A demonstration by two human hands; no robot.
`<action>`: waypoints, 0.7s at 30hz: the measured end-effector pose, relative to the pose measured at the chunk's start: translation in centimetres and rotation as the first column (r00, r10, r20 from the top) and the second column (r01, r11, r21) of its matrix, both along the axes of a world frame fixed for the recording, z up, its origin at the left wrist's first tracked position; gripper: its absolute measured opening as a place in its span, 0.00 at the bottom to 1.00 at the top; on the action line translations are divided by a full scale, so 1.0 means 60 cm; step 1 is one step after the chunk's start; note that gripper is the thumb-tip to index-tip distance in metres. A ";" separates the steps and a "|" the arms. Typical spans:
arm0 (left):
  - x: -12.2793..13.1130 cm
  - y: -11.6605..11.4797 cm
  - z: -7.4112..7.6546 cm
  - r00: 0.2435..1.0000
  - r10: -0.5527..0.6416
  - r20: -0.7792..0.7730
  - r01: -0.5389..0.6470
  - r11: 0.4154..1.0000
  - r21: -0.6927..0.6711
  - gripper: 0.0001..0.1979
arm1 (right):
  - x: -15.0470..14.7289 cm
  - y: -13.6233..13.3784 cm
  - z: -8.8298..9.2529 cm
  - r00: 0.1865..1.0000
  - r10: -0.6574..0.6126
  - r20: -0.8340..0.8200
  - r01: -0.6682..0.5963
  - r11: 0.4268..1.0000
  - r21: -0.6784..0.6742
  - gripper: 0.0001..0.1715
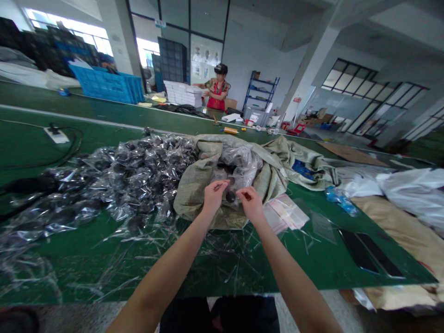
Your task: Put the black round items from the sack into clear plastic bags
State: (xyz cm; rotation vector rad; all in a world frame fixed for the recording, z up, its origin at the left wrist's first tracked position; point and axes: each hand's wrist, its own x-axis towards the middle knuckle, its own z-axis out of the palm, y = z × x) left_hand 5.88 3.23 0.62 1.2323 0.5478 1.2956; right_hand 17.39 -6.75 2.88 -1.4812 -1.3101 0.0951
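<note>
The person stands at the near edge of a long green bench [312, 259], both bare forearms stretched out over it; the left hand [214, 194] and the right hand [250, 203] hover close together above the near lip of a woven sack [194, 185] that lies slumped open in the middle of the bench. Each hand is nearly closed, thumb pinched against the fingertips, with the other fingers curled in; a small black part [231, 197] sits just between the two pinches, over the sack's cloth; whether either hand truly grips it, or only a film of clear wrapping around it, I cannot tell.

Inside the mouth of the sack, just beyond the hands, bulges a clear plastic bag [243, 162] with more dark pieces in it; to the left spreads a broad heap of wrapped black parts [132, 171], glinting in their crinkled film, and loose strips of clear film litter the near bench. Just right of the right hand lie a few small flat clear bags [286, 212]; further right, near the edge, two flat black strips [371, 252]; beyond them, white sacks [412, 194].

On the far left a white power strip [56, 135] rests with its cable; behind it stand blue crates [104, 83]. At the far end a co-worker [218, 95] stands by a stack of white boxes [183, 94].
</note>
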 end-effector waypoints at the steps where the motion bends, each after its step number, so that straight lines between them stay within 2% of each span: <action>1: 0.000 -0.001 -0.003 1.000 -0.011 -0.009 0.011 1.000 0.001 0.06 | 0.000 0.000 -0.004 1.000 -0.001 0.001 0.001 1.000 -0.001 0.11; 8: 0.006 -0.015 -0.024 1.000 0.015 0.021 -0.015 0.999 -0.031 0.07 | 0.006 -0.012 -0.030 0.998 -0.038 -0.045 0.039 0.999 0.022 0.10; 12: 0.005 -0.015 -0.033 0.998 -0.029 0.059 0.035 0.995 -0.097 0.10 | 0.016 -0.014 -0.049 0.977 -0.064 -0.201 0.073 0.997 0.036 0.12; 17: 0.000 -0.011 -0.047 0.988 -0.124 0.091 0.144 0.955 -0.258 0.14 | 0.023 -0.002 -0.091 0.823 -0.029 -0.567 0.048 0.999 0.018 0.15; 21: -0.004 -0.011 -0.055 0.990 -0.136 0.046 0.144 0.926 -0.348 0.16 | 0.016 0.003 -0.113 0.761 0.003 -0.649 -0.023 1.000 -0.021 0.19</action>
